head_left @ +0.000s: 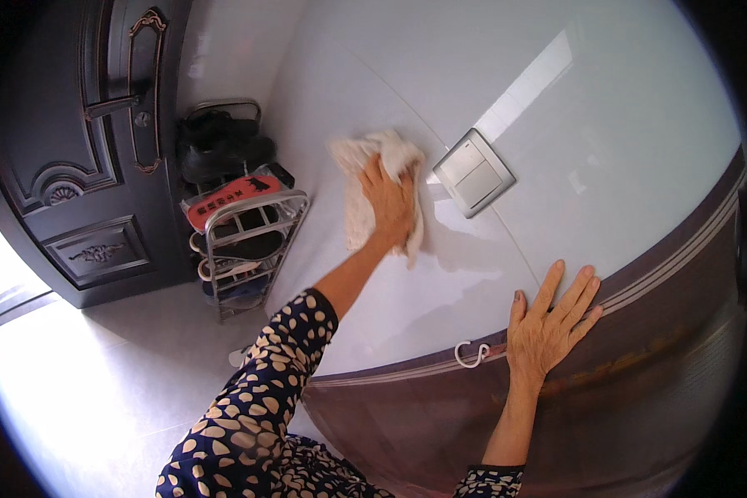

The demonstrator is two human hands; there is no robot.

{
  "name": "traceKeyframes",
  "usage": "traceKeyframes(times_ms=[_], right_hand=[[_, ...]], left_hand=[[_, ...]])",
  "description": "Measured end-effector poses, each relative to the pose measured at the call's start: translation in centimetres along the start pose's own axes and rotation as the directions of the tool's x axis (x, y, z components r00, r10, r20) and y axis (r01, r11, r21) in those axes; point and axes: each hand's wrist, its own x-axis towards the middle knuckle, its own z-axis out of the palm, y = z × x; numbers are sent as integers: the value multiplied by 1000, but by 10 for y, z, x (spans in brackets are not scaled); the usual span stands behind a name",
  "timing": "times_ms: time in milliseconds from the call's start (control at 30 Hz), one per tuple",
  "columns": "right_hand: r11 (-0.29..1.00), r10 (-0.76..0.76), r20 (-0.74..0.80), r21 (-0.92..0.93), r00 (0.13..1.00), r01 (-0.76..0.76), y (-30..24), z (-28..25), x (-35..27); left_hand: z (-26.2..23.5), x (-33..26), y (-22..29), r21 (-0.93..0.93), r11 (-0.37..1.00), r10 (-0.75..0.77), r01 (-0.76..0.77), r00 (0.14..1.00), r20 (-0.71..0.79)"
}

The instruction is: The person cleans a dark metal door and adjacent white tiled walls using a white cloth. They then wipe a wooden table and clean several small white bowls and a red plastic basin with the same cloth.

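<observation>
My left hand (387, 197) holds a cream cloth (361, 217) against the glossy white tiled wall (440, 299), its fingers laid over the bunched upper part. The cloth hangs in folds below and beside that hand, slightly smeared by motion. Just to its right is a silver-framed wall switch (475, 173) with pale rocker panels. My right hand (548, 328) rests with fingers spread on the striped upper edge of a dark brown sheer fabric (440, 423), holding nothing. A white S-shaped hook (471, 354) sits on that edge, left of my right wrist.
At the far left stands a dark panelled door (58, 149) with a lever handle (112, 106). Between door and wall, a metal shoe rack (257, 202) carries several dark shoes and a red package (234, 202). Bright light falls on the grey floor (116, 373).
</observation>
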Motion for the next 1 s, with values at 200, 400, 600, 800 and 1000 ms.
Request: traceKeyframes(times_ms=[200,400,600,800,1000], right_hand=[[1000,-5,-2,27,1000,5,2,2,-3],[997,-2,-14,81,1000,3,-1,-1,1],[998,-6,7,56,1000,5,5,5,-6],[1000,-1,17,23,1000,0,0,9,-6],[999,-5,31,-32,1000,6,-3,8,-3]], left_hand=[[-13,-129,33,-278,960,26,26,982,185],[-5,-240,-15,-109,912,390,-396,752,531],[-12,-209,-8,-142,976,209,-168,907,364],[-3,-96,-39,-261,965,-19,7,999,-43],[17,-13,-147,4,991,-130,134,968,-214]])
